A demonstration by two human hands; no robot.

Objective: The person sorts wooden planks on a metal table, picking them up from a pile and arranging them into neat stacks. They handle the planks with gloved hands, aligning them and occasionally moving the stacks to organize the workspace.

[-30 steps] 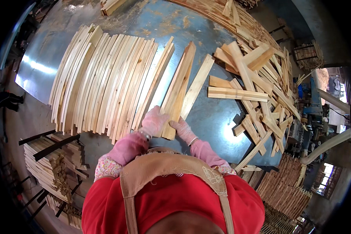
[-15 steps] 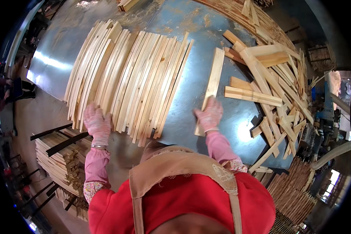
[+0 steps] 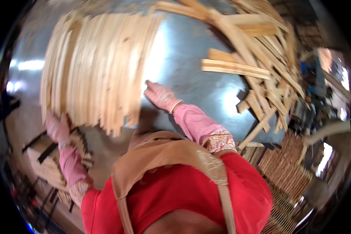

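Pale wooden slats (image 3: 101, 70) lie side by side in a wide row on the metal tabletop, blurred by motion. My left hand (image 3: 58, 128), in a pale pinkish glove, is at the near ends of the slats toward the row's left side. Its fingers look apart, though smeared. Beside the row's right edge is my right hand (image 3: 163, 96), gloved likewise, its fingers stretched out to the left with the tips at the outermost slat. Nothing shows gripped in it.
A jumbled heap of wooden pieces (image 3: 257, 50) covers the table's right side, one slat (image 3: 236, 69) jutting toward the middle. Stacked slats (image 3: 46, 162) stand on a rack below left. More stacked wood (image 3: 284, 163) stands at lower right.
The lone slat under my right hand has left its spot, apparently now at the row's right edge. My right hand has moved left. The whole view has shifted and blurred.
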